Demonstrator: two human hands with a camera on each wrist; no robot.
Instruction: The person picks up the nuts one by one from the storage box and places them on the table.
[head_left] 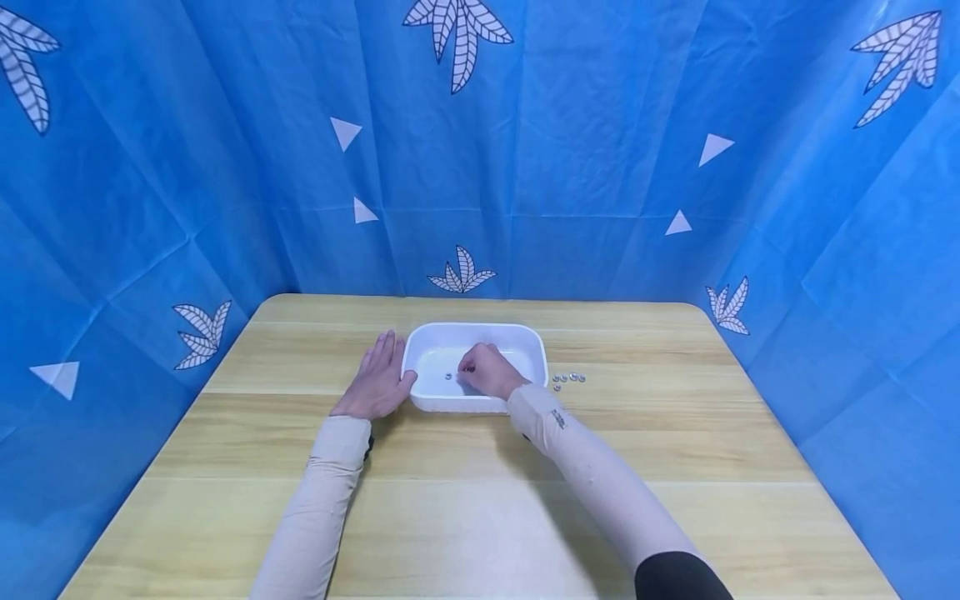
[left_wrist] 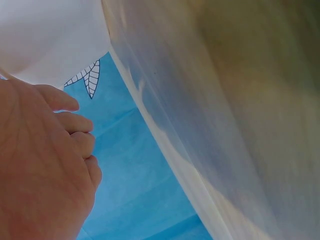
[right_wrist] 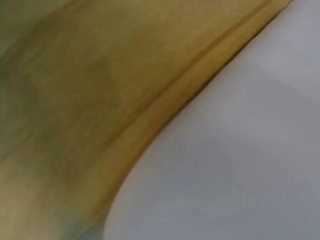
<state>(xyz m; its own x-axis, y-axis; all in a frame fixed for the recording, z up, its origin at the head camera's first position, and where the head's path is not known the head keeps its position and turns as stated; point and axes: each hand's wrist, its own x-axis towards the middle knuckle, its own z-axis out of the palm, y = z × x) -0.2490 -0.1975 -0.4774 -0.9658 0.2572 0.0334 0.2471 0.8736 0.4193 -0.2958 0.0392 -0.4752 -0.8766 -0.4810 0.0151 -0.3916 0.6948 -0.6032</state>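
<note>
White tray (head_left: 450, 404) sits toward the far side of the wooden bench (head_left: 450, 517). Of the hands, the left hand (head_left: 379, 383) lies along its left side, fingers extended, thumb at the rim. The right hand (head_left: 489, 372) reaches inside, fingers bent; whether they pinch anything I cannot tell. Small metal pieces (head_left: 564, 378) cluster just right of the tray; another single piece (head_left: 448, 377) lies inside.

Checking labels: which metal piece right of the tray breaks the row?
The metal piece nearest the person, close to the white tray; the other pieces form a rough row beyond it.
</note>
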